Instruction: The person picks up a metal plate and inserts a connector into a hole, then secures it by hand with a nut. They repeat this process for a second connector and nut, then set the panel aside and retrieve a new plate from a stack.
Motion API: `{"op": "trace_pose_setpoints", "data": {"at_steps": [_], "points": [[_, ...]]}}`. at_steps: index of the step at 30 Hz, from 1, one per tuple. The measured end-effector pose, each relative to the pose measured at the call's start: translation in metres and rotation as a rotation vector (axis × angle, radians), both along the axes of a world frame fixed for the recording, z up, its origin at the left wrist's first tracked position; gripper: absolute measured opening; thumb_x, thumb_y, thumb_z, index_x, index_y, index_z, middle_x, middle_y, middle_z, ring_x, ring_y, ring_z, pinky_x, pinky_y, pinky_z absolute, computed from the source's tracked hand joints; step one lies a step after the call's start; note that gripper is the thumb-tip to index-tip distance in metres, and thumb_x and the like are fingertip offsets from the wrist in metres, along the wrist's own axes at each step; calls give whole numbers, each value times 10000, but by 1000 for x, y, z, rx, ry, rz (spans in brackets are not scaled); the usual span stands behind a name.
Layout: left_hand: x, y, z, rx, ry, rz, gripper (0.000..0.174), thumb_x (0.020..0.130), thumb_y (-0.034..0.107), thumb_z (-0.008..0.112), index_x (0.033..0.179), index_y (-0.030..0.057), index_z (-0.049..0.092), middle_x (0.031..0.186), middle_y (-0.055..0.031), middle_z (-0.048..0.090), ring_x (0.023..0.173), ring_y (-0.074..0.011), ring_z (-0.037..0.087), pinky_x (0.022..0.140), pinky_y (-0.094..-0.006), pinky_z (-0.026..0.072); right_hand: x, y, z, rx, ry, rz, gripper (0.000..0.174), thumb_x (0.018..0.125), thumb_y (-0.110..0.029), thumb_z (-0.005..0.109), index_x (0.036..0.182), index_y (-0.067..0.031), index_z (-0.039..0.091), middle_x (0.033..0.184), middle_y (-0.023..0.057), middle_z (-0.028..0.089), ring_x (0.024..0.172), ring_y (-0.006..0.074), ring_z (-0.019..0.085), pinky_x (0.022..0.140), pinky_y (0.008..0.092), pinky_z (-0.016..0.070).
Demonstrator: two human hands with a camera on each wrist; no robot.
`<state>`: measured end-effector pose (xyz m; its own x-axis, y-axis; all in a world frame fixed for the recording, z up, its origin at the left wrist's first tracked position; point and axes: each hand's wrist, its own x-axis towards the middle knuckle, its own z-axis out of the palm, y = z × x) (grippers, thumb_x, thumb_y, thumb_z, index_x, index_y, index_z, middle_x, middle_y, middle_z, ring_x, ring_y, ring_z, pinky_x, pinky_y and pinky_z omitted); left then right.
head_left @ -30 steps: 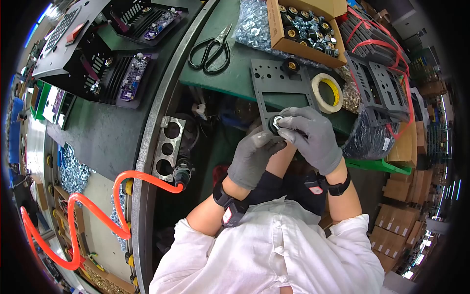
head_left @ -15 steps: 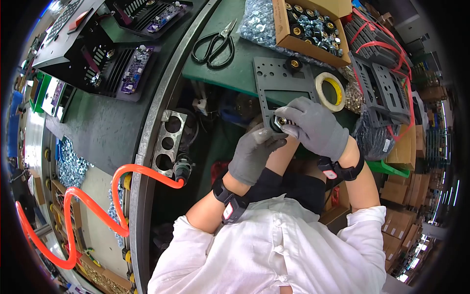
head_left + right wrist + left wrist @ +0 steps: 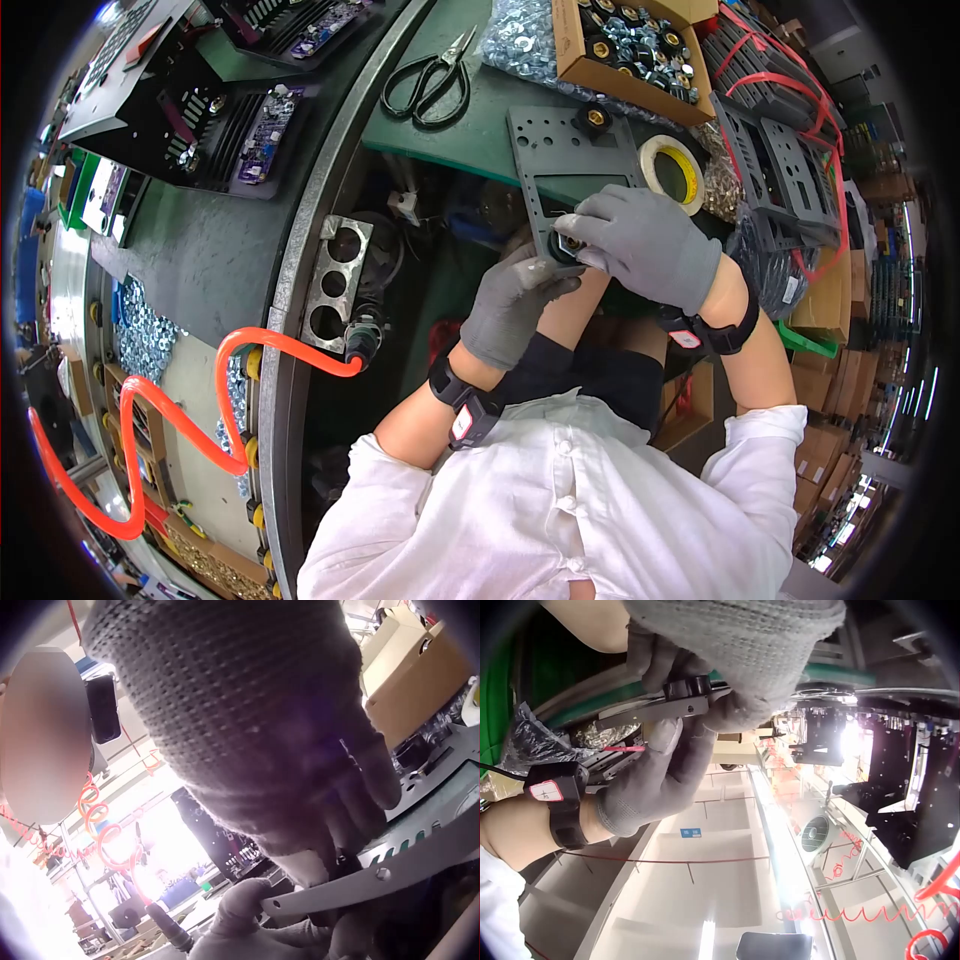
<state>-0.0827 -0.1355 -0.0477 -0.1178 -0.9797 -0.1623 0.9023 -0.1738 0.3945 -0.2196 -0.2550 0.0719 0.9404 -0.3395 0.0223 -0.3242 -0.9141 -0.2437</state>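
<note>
A grey perforated metal plate (image 3: 540, 152) extends over the green table edge toward the person. My gloved left hand (image 3: 510, 308) grips its near end from below, thumb close to the corner. My gloved right hand (image 3: 648, 246) comes from the right and pinches a hex nut (image 3: 571, 243) at that end; the fingers partly hide it. A round black rubber foot (image 3: 687, 688) is at the same end, between the hands in the left wrist view. Another black rubber foot (image 3: 593, 119) with a brass centre stands on the plate's far part.
Beside the plate lies a tape roll (image 3: 671, 175). Scissors (image 3: 428, 90) are at the left. A cardboard box (image 3: 630, 84) of rubber feet and bolts sits behind, with stacked grey plates (image 3: 785, 170) at right. An orange coiled hose (image 3: 290, 343) crosses the rail at left.
The right hand has turned over the nut, its wrist swinging outward to the right, and now covers more of it. The left hand keeps its grip on the plate.
</note>
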Motion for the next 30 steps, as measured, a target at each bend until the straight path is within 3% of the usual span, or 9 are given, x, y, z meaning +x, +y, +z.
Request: {"op": "trace_pose_setpoints", "data": {"at_steps": [5, 7, 10, 11, 13, 17, 22, 26, 30], "points": [[-3, 3, -4, 8, -31, -23, 483, 873, 287, 622, 1233, -24, 539, 1215, -109, 602, 1105, -237, 587, 994, -385, 439, 16, 8, 8, -14, 179, -122, 289, 790, -259, 698, 1007, -73, 653, 886, 104, 643, 854, 299, 630, 724, 401, 502], [-7, 3, -6, 5, -20, 4, 500, 876, 300, 618, 1246, -26, 535, 1240, -114, 589, 1134, -238, 569, 1020, -394, 417, 23, 15, 6, -32, 352, -291, 302, 817, -346, 652, 968, -83, 650, 889, 106, 645, 875, 297, 646, 736, 427, 512], [-9, 4, -4, 12, -38, 23, 522, 879, 309, 614, 1267, -28, 525, 1259, -117, 579, 1161, -237, 550, 1040, -405, 398, 31, 22, 13, 0, 431, -449, 305, 830, -343, 633, 963, -68, 646, 891, 117, 642, 862, 309, 644, 722, 423, 512], [-8, 4, -3, 13, -38, 22, 522, 879, 309, 614, 1267, -28, 525, 1259, -117, 579, 1161, -237, 550, 1040, -405, 398, 26, 22, 9, 0, 432, -450, 305, 830, -343, 633, 963, -68, 646, 891, 117, 642, 862, 309, 644, 722, 423, 512], [-6, 2, -2, 4, -55, 17, 541, 880, 307, 610, 1288, -33, 509, 1263, -123, 575, 1168, -238, 545, 1040, -404, 398, 13, 20, -2, 70, 104, -372, 287, 827, -320, 635, 979, -78, 658, 915, 113, 640, 870, 312, 638, 731, 410, 518], [-7, 3, 0, 13, -37, -3, 543, 878, 299, 611, 1288, -40, 502, 1245, -125, 577, 1165, -237, 548, 1028, -393, 408, 3, 15, 0, 124, 2, -264, 236, 814, -231, 643, 1011, -107, 677, 961, 99, 642, 898, 311, 631, 763, 398, 523], [-7, 3, 5, 23, -41, 8, 531, 863, 284, 625, 1264, -44, 509, 1198, -123, 587, 1128, -230, 563, 992, -378, 434, -1, -1, 0, 104, -31, 43, 277, 773, -117, 667, 1049, -137, 688, 1009, 81, 645, 930, 294, 631, 793, 392, 525], [-8, 5, 1, 38, -53, 2, 523, 864, 284, 625, 1261, -38, 513, 1201, -116, 588, 1111, -222, 567, 981, -370, 440, 2, 5, 3, 178, -23, -69, 257, 783, -182, 680, 1033, -122, 687, 967, 86, 658, 888, 295, 643, 763, 393, 525], [-8, 5, 5, 43, -62, 5, 528, 868, 294, 616, 1270, -31, 512, 1203, -105, 592, 1111, -214, 567, 979, -363, 438, 11, 15, -1, 72, 121, -323, 252, 848, -325, 634, 915, -84, 661, 836, 104, 667, 769, 307, 657, 673, 401, 514]]}}
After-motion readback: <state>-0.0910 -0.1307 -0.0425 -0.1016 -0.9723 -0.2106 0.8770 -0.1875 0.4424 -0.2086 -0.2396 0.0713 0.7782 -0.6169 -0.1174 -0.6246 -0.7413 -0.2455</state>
